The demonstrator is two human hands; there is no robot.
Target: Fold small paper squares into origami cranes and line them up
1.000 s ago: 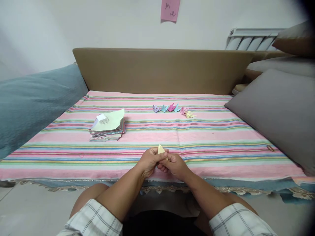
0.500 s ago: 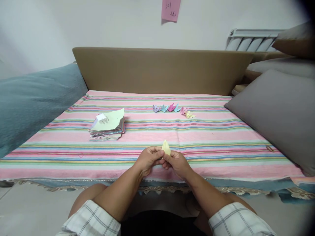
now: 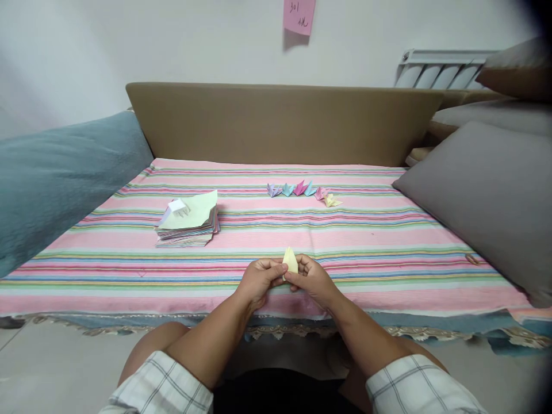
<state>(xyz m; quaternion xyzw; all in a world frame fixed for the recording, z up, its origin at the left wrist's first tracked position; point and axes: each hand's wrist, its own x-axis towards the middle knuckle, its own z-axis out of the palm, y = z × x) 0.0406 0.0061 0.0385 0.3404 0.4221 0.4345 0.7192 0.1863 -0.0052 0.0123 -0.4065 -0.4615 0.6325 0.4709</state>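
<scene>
A small folded piece of yellow paper [image 3: 290, 261], pointed at its top, is held upright between my two hands over the near part of the striped cloth. My left hand [image 3: 260, 280] pinches its left edge, thumb in front. From the right, my right hand [image 3: 314, 282] grips the lower right edge with thumb and fingers; some of its fingers are hidden behind the paper. Beyond them, several folded paper cranes [image 3: 301, 188] in purple, blue, pink and yellow stand in a row.
To the left, a stack of coloured paper sheets [image 3: 190, 233] lies with a small white block [image 3: 177, 206] on top. Grey cushions [image 3: 474, 201] line the right side and a blue cushion [image 3: 69, 178] the left. A brown backrest [image 3: 276, 123] closes the far side.
The yellow paper has turned from a narrow slanted view to a broader upright one and shifted slightly right. My right hand's fingers have opened a little and changed position around its edge.
</scene>
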